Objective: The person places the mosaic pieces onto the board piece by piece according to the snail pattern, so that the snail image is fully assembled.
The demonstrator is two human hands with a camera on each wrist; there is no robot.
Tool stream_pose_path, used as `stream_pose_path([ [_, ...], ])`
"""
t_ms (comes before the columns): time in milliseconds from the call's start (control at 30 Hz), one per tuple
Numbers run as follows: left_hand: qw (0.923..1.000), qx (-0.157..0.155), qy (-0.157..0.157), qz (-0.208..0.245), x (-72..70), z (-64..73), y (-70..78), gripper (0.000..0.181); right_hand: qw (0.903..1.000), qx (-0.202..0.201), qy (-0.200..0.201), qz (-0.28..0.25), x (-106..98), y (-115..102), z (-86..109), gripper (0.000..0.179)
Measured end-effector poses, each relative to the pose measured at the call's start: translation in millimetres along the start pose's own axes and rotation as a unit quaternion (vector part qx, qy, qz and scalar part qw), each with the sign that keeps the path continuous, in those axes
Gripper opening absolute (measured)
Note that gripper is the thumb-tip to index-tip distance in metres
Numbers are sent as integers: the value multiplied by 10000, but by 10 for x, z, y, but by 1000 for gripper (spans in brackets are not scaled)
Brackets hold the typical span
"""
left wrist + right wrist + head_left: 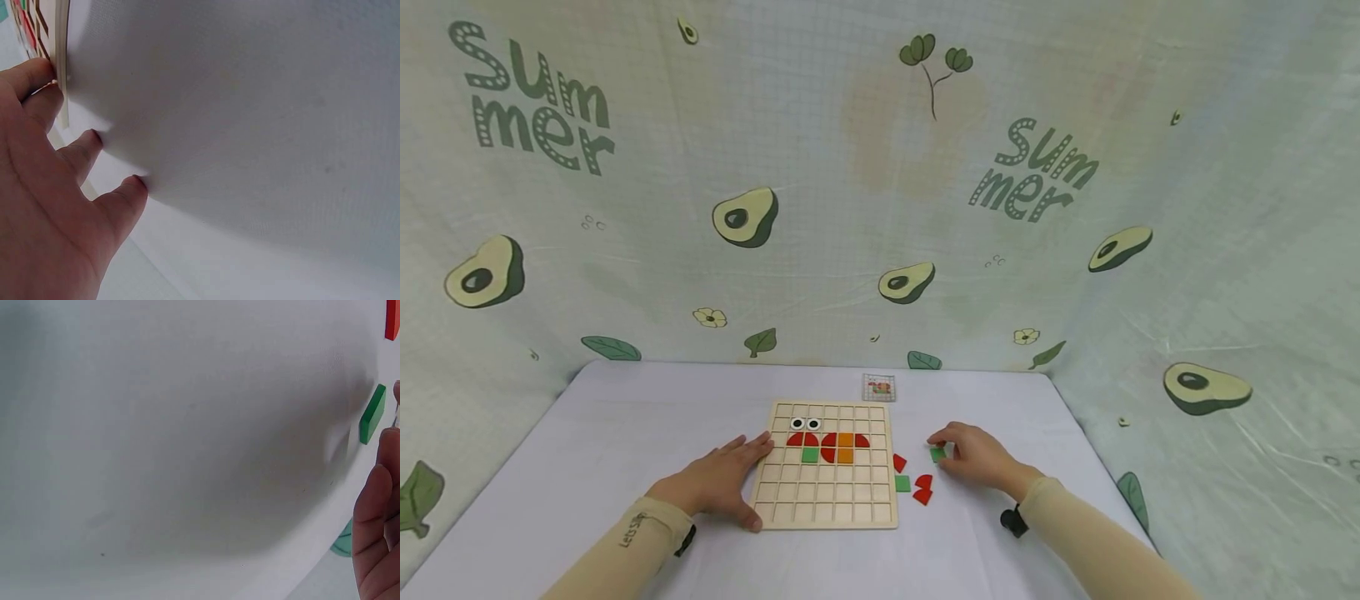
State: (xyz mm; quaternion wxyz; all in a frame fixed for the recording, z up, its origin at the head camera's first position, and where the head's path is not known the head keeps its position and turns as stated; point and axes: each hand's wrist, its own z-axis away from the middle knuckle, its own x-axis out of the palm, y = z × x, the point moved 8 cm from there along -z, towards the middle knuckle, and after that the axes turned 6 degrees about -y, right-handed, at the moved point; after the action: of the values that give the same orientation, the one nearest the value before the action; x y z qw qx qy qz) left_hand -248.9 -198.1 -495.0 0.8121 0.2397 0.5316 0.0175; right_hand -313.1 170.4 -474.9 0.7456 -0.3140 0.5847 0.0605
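A wooden grid board (822,512) lies on the table, holding two eye tiles (806,424), several red rounded tiles (829,454), a green square tile (809,455) and orange square tiles (846,455). Against its left edge rests my left hand (718,481), fingers and thumb spread; in the left wrist view, some fingertips touch the tabletop. Right of the board, my right hand (977,457) hovers low with bent fingers at a loose green tile (937,454). The right wrist view shows this green tile (373,415) apart from the fingers; whatever lies between the fingertips is cut off.
Beside the board's right edge lie loose red tiles (923,482) and another green square (902,483). A small picture card (878,387) sits behind the board. Printed cloth (820,317) hangs behind the white table (700,400).
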Motion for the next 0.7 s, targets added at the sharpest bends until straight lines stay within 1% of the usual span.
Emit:
stream_pose_path([
  [167,10000,-11,11,-22,3,-11,-6,121,9996,-222,-135,-65,39,-77,75,32],
  [333,10000,-11,15,-35,-2,-14,3,121,9981,-463,-397,105,134,-180,89,31],
  [433,10000,-35,9,-50,-8,-8,7,122,9970,-563,-481,207,172,-237,79,29],
  [567,10000,-68,-7,-32,-10,-2,13,122,9964,-662,-424,304,191,-287,69,27],
  [700,10000,-84,-17,-9,-6,3,15,122,9963,-644,-263,504,207,-302,56,25],
])
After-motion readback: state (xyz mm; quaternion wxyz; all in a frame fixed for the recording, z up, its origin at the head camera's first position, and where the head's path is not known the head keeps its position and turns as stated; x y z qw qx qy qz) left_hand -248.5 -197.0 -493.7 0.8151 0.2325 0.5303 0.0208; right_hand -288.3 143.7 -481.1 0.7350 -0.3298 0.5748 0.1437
